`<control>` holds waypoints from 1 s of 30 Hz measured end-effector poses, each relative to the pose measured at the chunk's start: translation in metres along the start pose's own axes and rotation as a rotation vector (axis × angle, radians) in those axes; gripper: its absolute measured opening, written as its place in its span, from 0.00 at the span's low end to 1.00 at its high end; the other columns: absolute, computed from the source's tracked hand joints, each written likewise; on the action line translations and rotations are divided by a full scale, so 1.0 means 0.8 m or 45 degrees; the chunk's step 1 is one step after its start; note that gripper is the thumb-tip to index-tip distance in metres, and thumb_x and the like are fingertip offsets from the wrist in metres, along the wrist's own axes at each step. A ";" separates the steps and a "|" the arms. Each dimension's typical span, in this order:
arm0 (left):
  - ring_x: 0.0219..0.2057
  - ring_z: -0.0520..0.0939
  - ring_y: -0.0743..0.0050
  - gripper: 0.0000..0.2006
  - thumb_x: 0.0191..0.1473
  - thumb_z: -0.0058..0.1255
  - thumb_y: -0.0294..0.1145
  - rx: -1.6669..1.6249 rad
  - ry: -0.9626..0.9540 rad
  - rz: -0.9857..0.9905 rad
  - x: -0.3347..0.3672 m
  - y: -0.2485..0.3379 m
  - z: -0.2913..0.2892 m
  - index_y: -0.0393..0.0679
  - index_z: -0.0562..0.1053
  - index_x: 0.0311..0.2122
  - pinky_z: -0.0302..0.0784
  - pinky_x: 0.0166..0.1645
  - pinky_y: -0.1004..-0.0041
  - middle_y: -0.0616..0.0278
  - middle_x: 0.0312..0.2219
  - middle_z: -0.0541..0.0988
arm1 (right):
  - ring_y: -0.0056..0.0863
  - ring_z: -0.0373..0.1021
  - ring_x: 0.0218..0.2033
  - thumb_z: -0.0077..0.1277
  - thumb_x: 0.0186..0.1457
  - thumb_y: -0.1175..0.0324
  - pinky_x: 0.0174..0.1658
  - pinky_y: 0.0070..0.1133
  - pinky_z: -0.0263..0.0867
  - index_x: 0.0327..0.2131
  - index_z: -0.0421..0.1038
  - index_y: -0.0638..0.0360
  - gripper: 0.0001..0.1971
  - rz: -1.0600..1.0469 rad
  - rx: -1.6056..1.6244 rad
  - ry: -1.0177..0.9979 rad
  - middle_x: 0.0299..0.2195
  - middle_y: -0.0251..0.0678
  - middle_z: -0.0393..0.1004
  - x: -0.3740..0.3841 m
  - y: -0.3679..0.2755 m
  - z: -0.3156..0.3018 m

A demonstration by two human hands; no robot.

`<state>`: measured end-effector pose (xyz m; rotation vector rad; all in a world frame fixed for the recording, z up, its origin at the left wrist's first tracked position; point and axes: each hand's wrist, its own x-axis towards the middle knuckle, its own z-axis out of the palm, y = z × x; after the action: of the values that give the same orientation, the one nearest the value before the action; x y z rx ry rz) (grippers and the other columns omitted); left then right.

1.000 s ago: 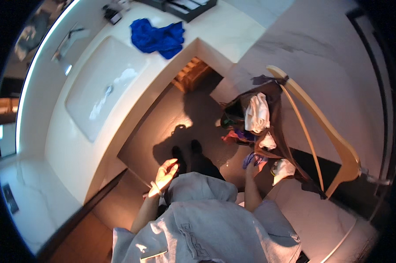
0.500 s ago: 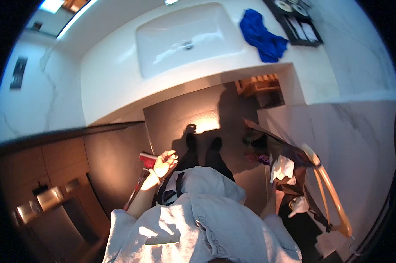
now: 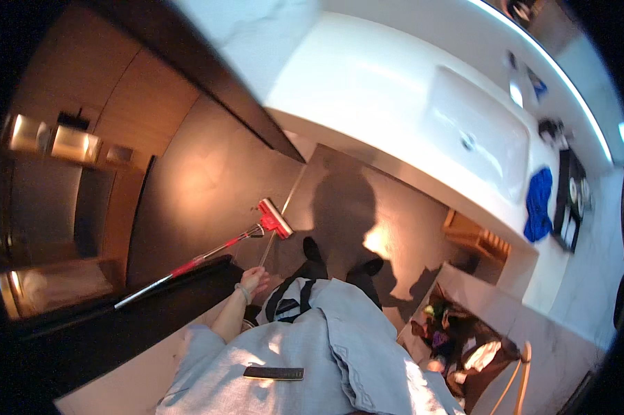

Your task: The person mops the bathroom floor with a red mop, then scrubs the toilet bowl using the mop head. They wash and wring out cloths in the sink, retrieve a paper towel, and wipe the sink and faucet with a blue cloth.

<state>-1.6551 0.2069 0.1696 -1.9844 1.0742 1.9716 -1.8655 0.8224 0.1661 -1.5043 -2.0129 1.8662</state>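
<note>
My left hand [image 3: 254, 280], with a pale bracelet at the wrist, is in front of my left hip. Its fingers are loosely bent, with nothing visible in them. Just beyond it lies a sponge mop with a red head [image 3: 275, 218]; its red and silver pole [image 3: 187, 266] slants down to the left, apart from the hand. At my right side is a dark bag [image 3: 488, 387] with a wooden handle [image 3: 523, 380], its mouth open over crumpled white and coloured items. A skin-toned patch, perhaps my right hand [image 3: 436, 366], shows at the bag's near edge; its fingers are hidden.
A white counter [image 3: 353, 76] with a sink [image 3: 478, 131] runs along the far right. On it lie a blue cloth [image 3: 538, 205] and a black tray [image 3: 570, 200]. Below stands a wooden slatted stool [image 3: 474, 235]. Lit shelves [image 3: 77, 144] are at the left.
My view has swung to the left, so the sink and counter shift right. The mop's head and pole now show apart from my left hand, where earlier they were close beside its wrist.
</note>
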 end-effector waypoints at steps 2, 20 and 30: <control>0.36 0.77 0.64 0.18 0.55 0.53 0.44 -0.556 0.163 -0.066 0.029 -0.019 -0.076 0.46 0.68 0.46 0.75 0.38 0.63 0.56 0.37 0.76 | 0.22 0.55 0.17 0.48 0.58 0.70 0.20 0.21 0.52 0.29 0.59 0.57 0.08 -0.011 -0.051 -0.118 0.17 0.31 0.58 -0.014 -0.007 0.056; 0.24 0.70 0.75 0.17 0.56 0.52 0.48 -1.878 1.420 0.487 0.104 0.064 -0.399 0.45 0.69 0.27 0.69 0.36 0.73 0.68 0.19 0.70 | 0.27 0.70 0.22 0.50 0.58 0.71 0.22 0.22 0.68 0.44 0.66 0.67 0.13 -0.332 -1.057 -1.285 0.27 0.39 0.72 -0.279 0.007 0.771; 0.19 0.63 0.87 0.16 0.61 0.46 0.36 -0.981 1.030 0.933 0.155 0.277 -0.439 0.47 0.65 0.21 0.61 0.26 0.80 0.75 0.16 0.63 | 0.28 0.73 0.30 0.53 0.54 0.48 0.30 0.25 0.70 0.40 0.69 0.55 0.21 0.485 -2.183 -2.190 0.37 0.36 0.74 -0.732 0.367 0.901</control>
<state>-1.5092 -0.2009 0.1832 -3.3874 1.5083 2.1246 -1.7895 -0.1430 0.0616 -0.2856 1.1498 -0.2017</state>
